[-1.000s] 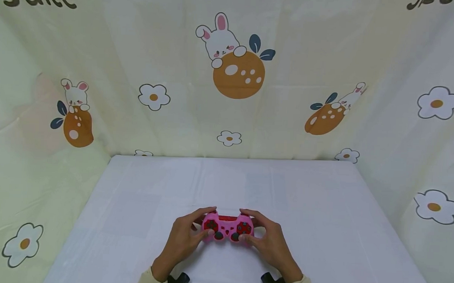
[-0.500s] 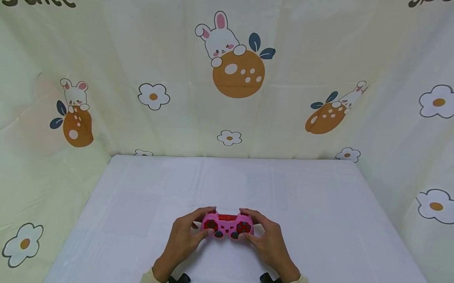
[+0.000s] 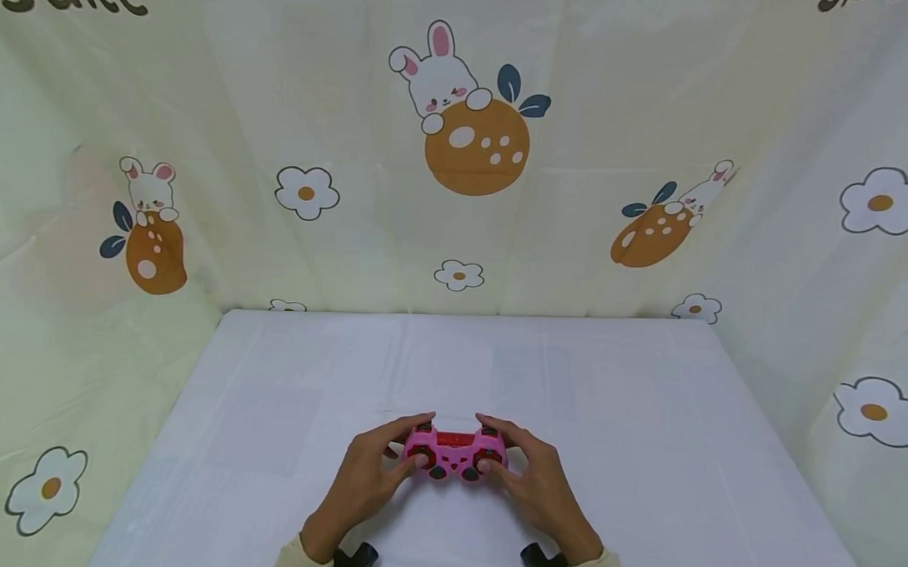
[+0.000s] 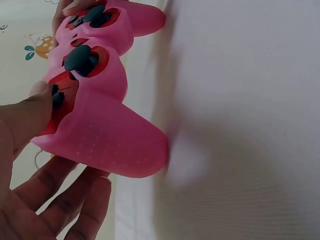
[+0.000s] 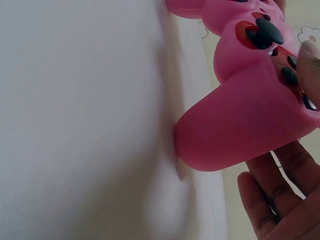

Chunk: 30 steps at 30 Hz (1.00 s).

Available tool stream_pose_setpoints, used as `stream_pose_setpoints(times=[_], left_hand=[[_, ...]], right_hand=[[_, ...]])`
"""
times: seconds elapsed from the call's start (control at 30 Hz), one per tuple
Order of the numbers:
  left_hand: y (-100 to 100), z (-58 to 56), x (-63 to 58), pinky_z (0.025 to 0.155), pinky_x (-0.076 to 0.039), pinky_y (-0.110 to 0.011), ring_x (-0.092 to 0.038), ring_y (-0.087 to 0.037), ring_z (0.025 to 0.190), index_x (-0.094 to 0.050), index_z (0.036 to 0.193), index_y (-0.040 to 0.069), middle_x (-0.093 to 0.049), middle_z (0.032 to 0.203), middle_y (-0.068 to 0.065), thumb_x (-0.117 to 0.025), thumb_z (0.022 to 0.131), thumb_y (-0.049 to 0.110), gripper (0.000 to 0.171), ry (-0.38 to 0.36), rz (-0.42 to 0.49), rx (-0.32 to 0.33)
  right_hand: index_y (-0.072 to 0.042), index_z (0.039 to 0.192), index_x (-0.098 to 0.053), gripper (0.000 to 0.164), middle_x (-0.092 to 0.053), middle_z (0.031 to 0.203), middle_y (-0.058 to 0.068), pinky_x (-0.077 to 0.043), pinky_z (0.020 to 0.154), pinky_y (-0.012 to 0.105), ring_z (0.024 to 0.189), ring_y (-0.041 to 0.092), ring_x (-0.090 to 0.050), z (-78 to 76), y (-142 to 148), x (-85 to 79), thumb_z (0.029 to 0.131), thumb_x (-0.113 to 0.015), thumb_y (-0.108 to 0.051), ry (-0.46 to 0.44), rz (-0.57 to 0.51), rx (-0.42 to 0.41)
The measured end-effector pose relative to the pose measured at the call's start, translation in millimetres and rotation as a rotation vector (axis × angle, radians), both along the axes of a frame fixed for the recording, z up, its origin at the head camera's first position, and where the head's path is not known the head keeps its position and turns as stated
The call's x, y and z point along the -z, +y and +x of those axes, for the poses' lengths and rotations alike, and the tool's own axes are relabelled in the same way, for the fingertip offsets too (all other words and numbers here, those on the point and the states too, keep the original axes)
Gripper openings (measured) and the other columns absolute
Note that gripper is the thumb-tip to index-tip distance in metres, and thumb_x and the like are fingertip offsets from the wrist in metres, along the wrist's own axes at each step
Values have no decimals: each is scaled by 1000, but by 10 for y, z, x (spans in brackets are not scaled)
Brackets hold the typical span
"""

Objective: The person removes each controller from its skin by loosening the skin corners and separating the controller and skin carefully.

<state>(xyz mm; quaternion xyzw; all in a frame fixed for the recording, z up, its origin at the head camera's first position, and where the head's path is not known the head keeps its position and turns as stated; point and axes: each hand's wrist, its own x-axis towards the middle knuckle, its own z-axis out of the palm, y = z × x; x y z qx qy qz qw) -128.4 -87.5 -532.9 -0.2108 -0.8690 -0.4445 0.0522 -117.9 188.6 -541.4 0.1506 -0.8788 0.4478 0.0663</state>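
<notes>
A game controller (image 3: 455,455) with a pink cover, red panels and dark thumbsticks is held between both hands near the table's front. On its left side, my left hand (image 3: 373,464) grips it, thumb on the button panel and index finger at the top edge. My right hand (image 3: 536,474) grips the opposite side in the same way, its thumb over the right-hand buttons. In the left wrist view, the controller's pink handle (image 4: 120,140) points down to the white cloth, with fingers behind it. The right wrist view has the other handle (image 5: 235,130) close to the cloth, seemingly touching it.
A white cloth covers the table (image 3: 608,389). Behind and at both sides hangs a curtain (image 3: 366,230) printed with rabbits, oranges and flowers. Black wrist cameras, such as the left one (image 3: 357,561), sit below each hand.
The right thumb has shifted slightly up over the right-hand buttons, and the right index finger has moved a little at the top edge. The controller's tilt varies slightly; both hands keep their hold.
</notes>
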Motion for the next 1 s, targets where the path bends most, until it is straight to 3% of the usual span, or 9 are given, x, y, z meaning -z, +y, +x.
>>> stream_pose_setpoints(times=[0.23, 0.4, 0.6, 0.83, 1.0], left_hand=[[31, -5, -28, 82, -61, -29, -70, -7, 104, -68, 142, 34, -76, 124, 13, -78, 98, 25, 46, -66, -11, -14], [45, -11, -29, 82, -61, -29, -71, -8, 102, -70, 139, 37, -77, 121, 14, -76, 99, 25, 42, -81, -14, -36], [41, -23, 3, 80, -60, -27, -71, -6, 101, -71, 137, 35, -77, 123, 15, -77, 98, 26, 41, -30, 12, -29], [40, -27, 8, 80, -60, -28, -71, -7, 103, -70, 138, 36, -75, 128, 16, -78, 97, 20, 45, 40, 45, -23], [42, -23, 8, 81, -61, -29, -71, -8, 105, -70, 138, 34, -76, 128, 14, -79, 97, 19, 45, 73, 48, -19]], right_hand=[[-30, 142, -68, 44, -75, 128, -13, -52, 108, 58, 119, 7, -68, 4, -33, -31, 99, -75, -35, -14, -29, 5], [-34, 140, -68, 41, -76, 129, -9, -51, 108, 60, 115, 6, -69, 7, -44, -46, 99, -74, -35, -27, -42, 13], [-35, 138, -70, 40, -74, 124, -19, -52, 106, 56, 109, 2, -68, 11, -44, -55, 98, -76, -35, -11, -39, 25], [-36, 137, -70, 44, -75, 119, -19, -53, 105, 46, 108, 3, -67, 14, -43, -67, 95, -79, -31, 14, -54, 40], [-38, 136, -70, 45, -74, 118, -19, -52, 106, 47, 111, 5, -67, 21, -45, -63, 94, -80, -31, 3, -66, 48]])
